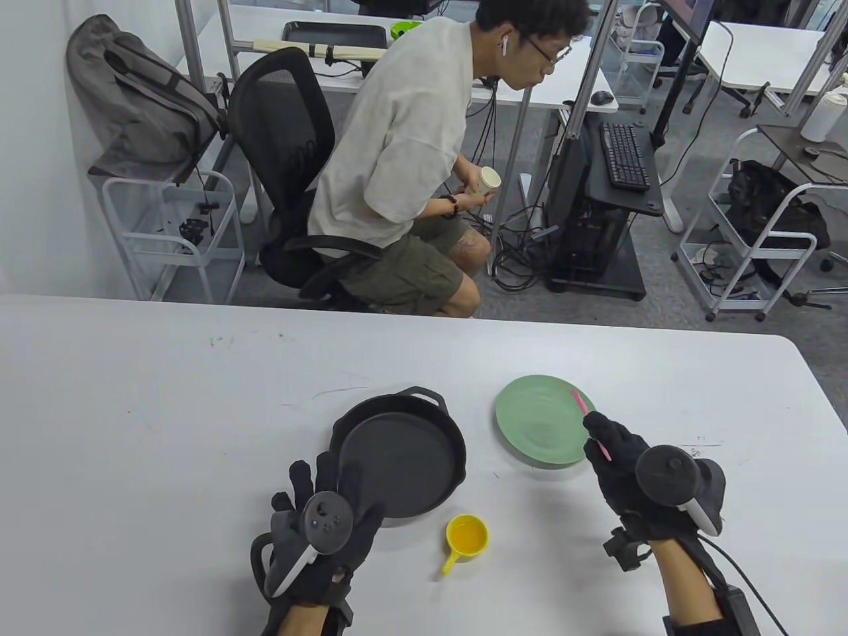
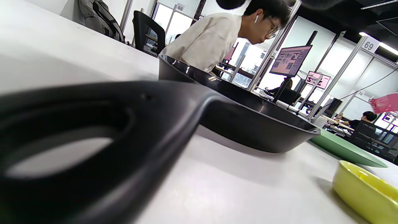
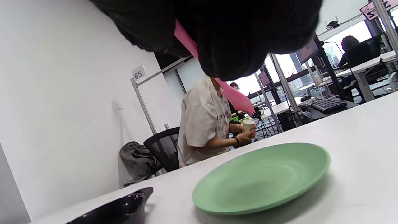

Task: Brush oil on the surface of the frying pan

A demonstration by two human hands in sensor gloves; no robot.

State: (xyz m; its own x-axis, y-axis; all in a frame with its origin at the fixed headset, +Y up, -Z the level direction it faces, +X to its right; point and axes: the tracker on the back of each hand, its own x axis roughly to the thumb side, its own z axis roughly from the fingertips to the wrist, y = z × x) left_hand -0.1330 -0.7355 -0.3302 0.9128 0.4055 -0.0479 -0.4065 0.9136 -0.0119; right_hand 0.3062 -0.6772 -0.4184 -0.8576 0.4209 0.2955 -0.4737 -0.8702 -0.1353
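A black frying pan (image 1: 397,457) sits on the white table, its long handle (image 2: 124,130) pointing toward me. My left hand (image 1: 324,490) lies over that handle at the pan's near rim, fingers spread and straight. My right hand (image 1: 613,450) pinches a thin pink brush (image 1: 582,402) and holds it above the near right edge of a green plate (image 1: 536,424). The brush head (image 3: 239,99) hangs in the air, clear of the plate (image 3: 261,177). A small yellow cup of oil (image 1: 467,535) stands between my hands, just right of the pan.
A seated man (image 1: 411,165) in a white shirt holds a paper cup beyond the table's far edge, next to a black office chair (image 1: 285,165). The left wrist view shows the cup (image 2: 367,189) and the plate (image 2: 345,149) beyond the pan (image 2: 242,124).
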